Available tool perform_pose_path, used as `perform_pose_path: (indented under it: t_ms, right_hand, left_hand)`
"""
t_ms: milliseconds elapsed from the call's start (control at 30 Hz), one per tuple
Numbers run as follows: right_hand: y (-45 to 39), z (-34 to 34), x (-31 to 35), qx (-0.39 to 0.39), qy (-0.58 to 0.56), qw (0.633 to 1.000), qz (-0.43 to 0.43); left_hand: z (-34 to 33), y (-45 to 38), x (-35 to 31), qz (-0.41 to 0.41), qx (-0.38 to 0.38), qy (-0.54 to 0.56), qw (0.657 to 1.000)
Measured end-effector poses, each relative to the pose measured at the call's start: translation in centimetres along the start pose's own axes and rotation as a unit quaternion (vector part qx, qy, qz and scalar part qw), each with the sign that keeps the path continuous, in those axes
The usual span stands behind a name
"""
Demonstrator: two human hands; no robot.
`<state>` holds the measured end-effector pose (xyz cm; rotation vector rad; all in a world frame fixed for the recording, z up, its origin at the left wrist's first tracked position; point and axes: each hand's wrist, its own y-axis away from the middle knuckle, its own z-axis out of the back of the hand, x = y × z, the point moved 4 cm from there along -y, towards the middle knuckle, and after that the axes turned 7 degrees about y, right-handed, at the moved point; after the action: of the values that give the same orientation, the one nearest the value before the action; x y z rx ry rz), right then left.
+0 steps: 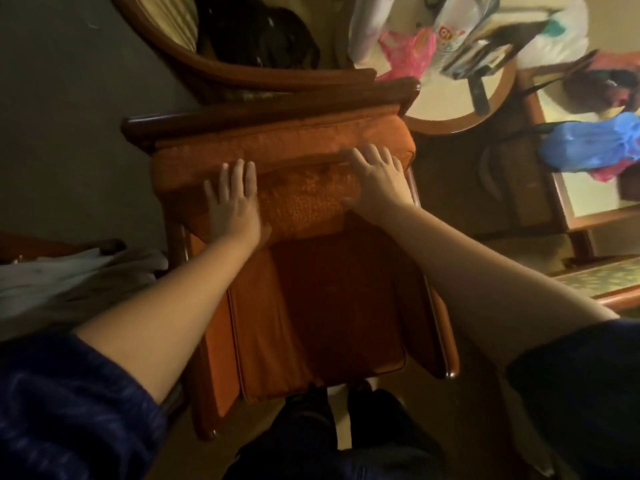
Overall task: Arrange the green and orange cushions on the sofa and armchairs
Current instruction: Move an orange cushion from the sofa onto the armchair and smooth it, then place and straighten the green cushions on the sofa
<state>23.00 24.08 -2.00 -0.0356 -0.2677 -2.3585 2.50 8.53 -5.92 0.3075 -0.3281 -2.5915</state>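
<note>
1. Orange cushion (304,199) sits mid-frame, upright against backrest of wooden armchair (270,114), above the darker orange seat pad (332,306).
2. Left hand (233,206) lies flat on cushion's left edge, fingers together, palm down; not gripping.
3. Right hand (379,180) lies flat on cushion's upper right, fingers slightly spread.
4. Round table (460,109) w/ pink bag (408,55) sits upper right of frame; blue bag (588,143) at right edge.
5. Second chair w/ dark bag (256,36) at top centre.

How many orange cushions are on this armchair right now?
3: a seat cushion on the base, a back cushion against the backrest, and a textured cushion leaning on it under the left hand and right hand. Others may be hidden.
</note>
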Motion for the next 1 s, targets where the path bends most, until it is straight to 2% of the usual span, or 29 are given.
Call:
perform_pose_path:
  t_ms: [133, 300, 400, 633, 767, 900, 1000]
  right_hand:
    - [8.4, 2.8, -2.2, -0.022, -0.087, 0.995, -0.043]
    - [21.2, 7.1, -5.9, -0.090, -0.174, 0.972, -0.129]
    - [31.3, 9.6, -9.2, -0.151, -0.196, 0.949, -0.193]
    - [57.6, 10.4, -15.0, -0.220, -0.201, 0.895, -0.332]
    - [71.7, 9.1, -17.2, -0.255, -0.199, 0.847, -0.422]
    - [82.7, 8.3, -18.5, -0.297, -0.200, 0.790, -0.497]
    - [89.0, 7.5, -19.5, -0.308, -0.187, 0.756, -0.546]
  left_hand:
    - [3.6, 3.9, -3.3, 0.012, 0.055, 0.158, 0.986]
    - [7.7, 11.4, -12.9, -0.096, 0.095, 0.247, 0.959]
    - [8.3, 17.6, -21.4, -0.180, 0.111, 0.280, 0.936]
    - [4.8, 33.8, -40.6, -0.343, 0.237, 0.275, 0.866]
    - [2.2, 43.6, -49.8, -0.417, 0.290, 0.256, 0.823]
    - [-0.4, 51.2, -57.1, -0.459, 0.334, 0.234, 0.790]
    - [-2.6, 55.4, -62.3, -0.523, 0.342, 0.194, 0.757]
